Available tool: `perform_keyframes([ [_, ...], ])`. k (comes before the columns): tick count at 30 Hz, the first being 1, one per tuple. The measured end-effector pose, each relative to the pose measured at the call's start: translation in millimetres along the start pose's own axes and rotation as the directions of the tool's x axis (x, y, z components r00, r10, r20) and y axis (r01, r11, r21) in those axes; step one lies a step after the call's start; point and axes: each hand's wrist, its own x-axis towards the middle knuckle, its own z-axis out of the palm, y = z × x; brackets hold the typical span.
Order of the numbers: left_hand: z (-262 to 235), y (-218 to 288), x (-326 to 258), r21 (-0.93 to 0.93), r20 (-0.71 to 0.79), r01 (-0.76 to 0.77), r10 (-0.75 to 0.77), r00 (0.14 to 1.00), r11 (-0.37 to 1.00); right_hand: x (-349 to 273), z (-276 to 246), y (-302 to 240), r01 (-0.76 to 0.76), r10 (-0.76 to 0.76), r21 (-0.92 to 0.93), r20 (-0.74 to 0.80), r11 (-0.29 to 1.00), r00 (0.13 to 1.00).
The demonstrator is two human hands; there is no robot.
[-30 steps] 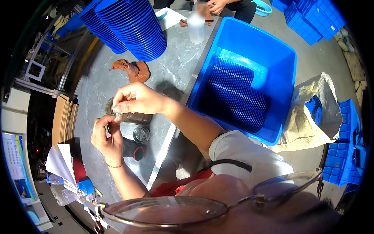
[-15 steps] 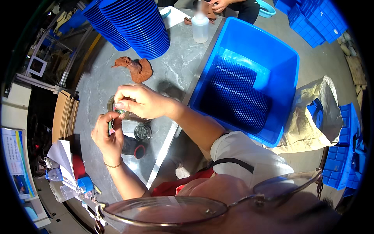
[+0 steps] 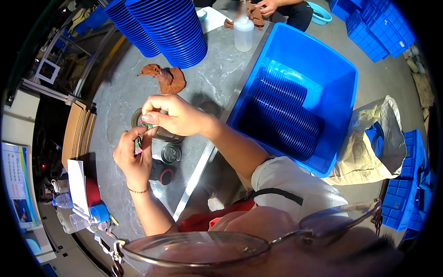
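Above the grey table, both my hands are closed on one small wrapper-like piece [image 3: 138, 146], green with red and white; exactly what it is I cannot make out. My left hand [image 3: 130, 157] pinches its lower part, while the fingertips of my right hand [image 3: 173, 114] pinch the upper end. The two sets of fingertips almost meet. Behind my right hand, partly hidden, a clear jar-like container [image 3: 168, 135] shows beside a round rim. Just below it is a round dark-topped thing [image 3: 171, 154], and nearer me a dark thing with a red ring [image 3: 166, 177].
A crumpled brown cloth [image 3: 171, 81] lies beyond my hands, before tall stacks of blue discs [image 3: 170, 32]. A squeeze bottle [image 3: 243, 36] stands farther right. The blue tub [image 3: 318, 69] on the right holds rows of discs. Another person's hand [image 3: 267, 6] is at the far edge.
The whole view has shifted slightly, so everything sits a little further right and mostly lower. Both hands keep their pinch on the small green-and-red piece, more of which shows now.
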Motion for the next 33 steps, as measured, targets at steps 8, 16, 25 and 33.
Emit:
perform_keyframes([
  [8,-5,-1,2,0.026,0.048,0.009,-0.01,0.999,1.0,0,-1,6,0.043,-0.042,-0.064,0.005,0.997,0.999],
  [16,5,-12,0,-0.231,-0.211,0.35,-0.398,0.893,0.908,4,-9,9,-0.117,0.122,0.174,-0.021,0.978,0.992],
  [25,14,-28,3,-0.391,-0.008,0.568,-0.62,0.785,0.724,10,-10,33,-0.101,0.196,0.385,-0.217,0.918,0.956],
  [33,3,-36,2,-0.34,0.036,0.674,-0.707,0.706,0.655,11,-11,36,-0.151,0.216,0.197,-0.371,0.969,0.903],
])
